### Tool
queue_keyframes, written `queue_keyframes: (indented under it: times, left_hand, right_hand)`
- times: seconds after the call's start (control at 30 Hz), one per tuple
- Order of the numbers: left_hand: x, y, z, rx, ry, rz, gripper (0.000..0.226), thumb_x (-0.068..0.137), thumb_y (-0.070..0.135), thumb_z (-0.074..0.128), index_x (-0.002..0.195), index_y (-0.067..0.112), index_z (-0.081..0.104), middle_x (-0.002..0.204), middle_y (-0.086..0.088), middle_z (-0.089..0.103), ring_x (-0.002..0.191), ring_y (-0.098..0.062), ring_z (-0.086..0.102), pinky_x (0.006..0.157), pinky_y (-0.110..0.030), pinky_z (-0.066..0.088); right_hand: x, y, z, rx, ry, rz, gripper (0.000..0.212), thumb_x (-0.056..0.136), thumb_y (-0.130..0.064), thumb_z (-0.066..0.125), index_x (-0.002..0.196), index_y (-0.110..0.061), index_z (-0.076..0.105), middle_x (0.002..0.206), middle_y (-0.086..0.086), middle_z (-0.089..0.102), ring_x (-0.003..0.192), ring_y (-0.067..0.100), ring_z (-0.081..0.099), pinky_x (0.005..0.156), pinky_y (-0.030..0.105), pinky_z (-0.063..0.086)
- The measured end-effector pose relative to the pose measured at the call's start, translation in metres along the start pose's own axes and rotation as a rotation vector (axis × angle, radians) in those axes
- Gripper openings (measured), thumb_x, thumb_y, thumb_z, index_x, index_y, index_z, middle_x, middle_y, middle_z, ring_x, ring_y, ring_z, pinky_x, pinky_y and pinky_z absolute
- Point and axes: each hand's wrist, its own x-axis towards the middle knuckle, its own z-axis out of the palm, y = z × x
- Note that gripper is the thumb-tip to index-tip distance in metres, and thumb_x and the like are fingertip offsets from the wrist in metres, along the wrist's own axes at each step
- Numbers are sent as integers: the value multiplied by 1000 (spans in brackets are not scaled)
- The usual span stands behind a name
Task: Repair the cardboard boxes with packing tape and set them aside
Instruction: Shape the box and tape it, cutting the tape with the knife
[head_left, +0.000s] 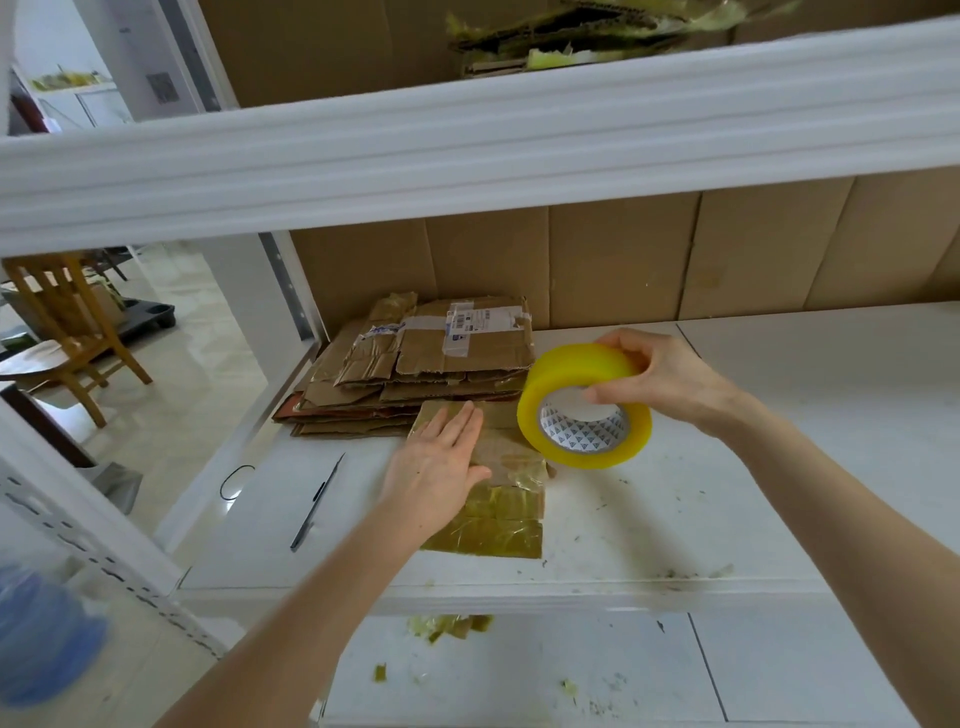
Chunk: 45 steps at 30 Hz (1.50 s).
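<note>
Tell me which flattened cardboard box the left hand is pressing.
The lone tape-covered box, flat under the left hand; the others are piled in the stack behind it, untouched.

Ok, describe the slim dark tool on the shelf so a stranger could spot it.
On the white shelf, look left of the left hand pressing a taped flat box. The tool lies there beside a thin black loop. It is the only long, thin, dark thing; its neighbours are brown cardboard.

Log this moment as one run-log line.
left hand: pressing flat on taped cardboard piece | right hand: gripping yellow packing tape roll | flattened box stack: behind | slim cutter: lying left
</note>
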Motion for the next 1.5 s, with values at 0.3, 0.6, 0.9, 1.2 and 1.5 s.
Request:
queue_keyframes:
  times: [0.3, 0.6, 0.9, 1.2, 1.5]
  left_hand:
    - [1, -1, 2, 2, -41, -16, 72, 95, 55, 29, 153, 17, 7, 160, -3, 7, 146, -25, 13, 117, -38, 21]
    - [7, 10, -7, -39, -108, -17, 62, 94, 60, 29, 149, 42, 7, 160, -6, 8, 146, -31, 13, 117, -49, 13]
    - [30, 70, -16, -68, -25, -105, 64, 94, 57, 37, 148, 25, 21, 152, -8, 28, 128, -36, 41, 100, -51, 39]
    - [25, 48, -10, 9, -54, -29, 60, 99, 51, 31, 152, 28, 14, 157, 1, 22, 139, -39, 27, 109, -55, 31]
    - [22, 31, -7, -55, -51, -65, 57, 99, 51, 29, 150, 32, 17, 158, 5, 20, 143, -33, 20, 113, -51, 23]
  right_hand:
    - [-7, 17, -14, -91, -18, 34, 44, 65, -32, 86, 97, -47, 60, 95, -20, 64, 85, -2, 60, 62, 12, 45]
    - [-16, 60, 0, -118, -46, 97, 41, 65, -28, 86, 92, -45, 61, 95, -14, 65, 87, 3, 62, 65, 19, 49]
    - [-21, 70, 3, -38, -40, 122, 40, 78, -55, 67, 109, -29, 67, 104, -5, 69, 98, 13, 64, 87, 31, 53]
    - [-13, 56, 9, -45, -24, 177, 21, 85, -40, 69, 92, -21, 77, 89, 4, 73, 85, 18, 68, 77, 32, 55]
    - [-1, 44, 35, -287, 73, 197, 26, 83, -45, 67, 82, -20, 74, 80, 3, 66, 78, 19, 60, 63, 27, 45]
